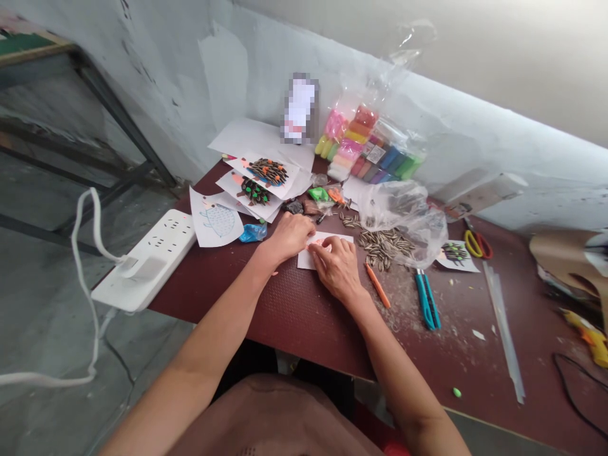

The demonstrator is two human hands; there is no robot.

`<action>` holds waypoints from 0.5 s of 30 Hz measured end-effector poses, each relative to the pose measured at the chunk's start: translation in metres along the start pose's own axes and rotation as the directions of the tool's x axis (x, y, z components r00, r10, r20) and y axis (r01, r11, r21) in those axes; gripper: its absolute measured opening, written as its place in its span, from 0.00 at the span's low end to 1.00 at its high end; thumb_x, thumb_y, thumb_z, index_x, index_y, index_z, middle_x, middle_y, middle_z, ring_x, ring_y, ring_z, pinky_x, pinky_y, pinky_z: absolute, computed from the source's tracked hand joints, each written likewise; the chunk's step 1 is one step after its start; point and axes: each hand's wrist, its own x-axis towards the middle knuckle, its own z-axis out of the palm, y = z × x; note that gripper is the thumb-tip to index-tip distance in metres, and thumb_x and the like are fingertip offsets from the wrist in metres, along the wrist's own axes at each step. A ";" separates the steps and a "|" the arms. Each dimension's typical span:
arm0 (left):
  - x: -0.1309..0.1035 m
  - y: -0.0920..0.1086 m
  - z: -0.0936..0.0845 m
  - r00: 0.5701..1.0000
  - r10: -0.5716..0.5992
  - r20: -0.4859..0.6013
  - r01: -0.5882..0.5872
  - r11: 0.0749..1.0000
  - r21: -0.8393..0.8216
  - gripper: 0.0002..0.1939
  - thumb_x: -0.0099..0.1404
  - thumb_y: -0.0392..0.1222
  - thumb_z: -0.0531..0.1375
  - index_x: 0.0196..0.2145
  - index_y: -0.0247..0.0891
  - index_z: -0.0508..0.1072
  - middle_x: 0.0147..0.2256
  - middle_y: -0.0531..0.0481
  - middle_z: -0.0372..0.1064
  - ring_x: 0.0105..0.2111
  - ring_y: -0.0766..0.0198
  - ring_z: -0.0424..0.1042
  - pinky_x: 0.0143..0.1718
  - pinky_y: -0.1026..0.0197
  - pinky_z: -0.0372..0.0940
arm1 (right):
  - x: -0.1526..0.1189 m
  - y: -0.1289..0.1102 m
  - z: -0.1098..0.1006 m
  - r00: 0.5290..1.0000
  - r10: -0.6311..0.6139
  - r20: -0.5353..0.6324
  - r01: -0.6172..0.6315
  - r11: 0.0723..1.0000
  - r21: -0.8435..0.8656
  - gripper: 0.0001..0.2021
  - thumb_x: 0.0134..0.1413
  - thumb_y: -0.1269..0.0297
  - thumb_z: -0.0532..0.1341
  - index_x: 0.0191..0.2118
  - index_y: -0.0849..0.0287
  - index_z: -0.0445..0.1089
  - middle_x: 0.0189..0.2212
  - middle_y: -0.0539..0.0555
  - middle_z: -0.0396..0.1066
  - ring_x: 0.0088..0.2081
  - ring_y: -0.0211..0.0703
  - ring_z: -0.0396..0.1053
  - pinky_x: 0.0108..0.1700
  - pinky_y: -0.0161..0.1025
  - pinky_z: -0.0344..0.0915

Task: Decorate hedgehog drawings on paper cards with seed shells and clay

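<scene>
On the tabletop, a small white card lies under my hands with a patch of orange-pink clay on it. My left hand is at the card's upper left, its fingers curled together; what they grip, if anything, is hidden. From the right, my right hand reaches over the card, thumb and fingers pinched at the clay. An orange pen-like stick lies right of that hand. Beyond it spreads a pile of striped sunflower seeds. Green clay and a blue clay packet sit nearby.
Seed-covered hedgehog pictures and a blue hedgehog drawing lie at left, beside a white power strip. Behind are a phone and bagged coloured clay. Teal-handled pliers, scissors, glue sticks and a yellow glue gun lie right.
</scene>
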 end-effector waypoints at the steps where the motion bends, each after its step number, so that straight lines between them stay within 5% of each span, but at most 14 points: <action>1: 0.000 -0.001 0.001 1.000 -0.002 -0.003 0.002 1.000 -0.002 0.11 0.65 0.33 0.60 0.39 0.37 0.83 0.44 0.42 0.81 0.48 0.53 0.77 0.46 0.55 0.61 | 0.000 0.000 0.000 1.000 0.003 0.000 -0.003 1.000 0.005 0.15 0.72 0.58 0.53 0.52 0.51 0.76 0.45 0.58 0.70 0.43 0.47 0.61 0.48 0.44 0.51; 15: 0.001 -0.007 0.003 0.999 0.007 -0.035 -0.009 0.998 -0.069 0.12 0.63 0.31 0.59 0.35 0.36 0.83 0.39 0.42 0.81 0.43 0.54 0.78 0.47 0.56 0.64 | 0.001 -0.006 0.003 1.000 0.022 0.019 -0.024 0.996 0.091 0.15 0.71 0.59 0.54 0.53 0.52 0.76 0.44 0.58 0.69 0.43 0.47 0.62 0.50 0.45 0.52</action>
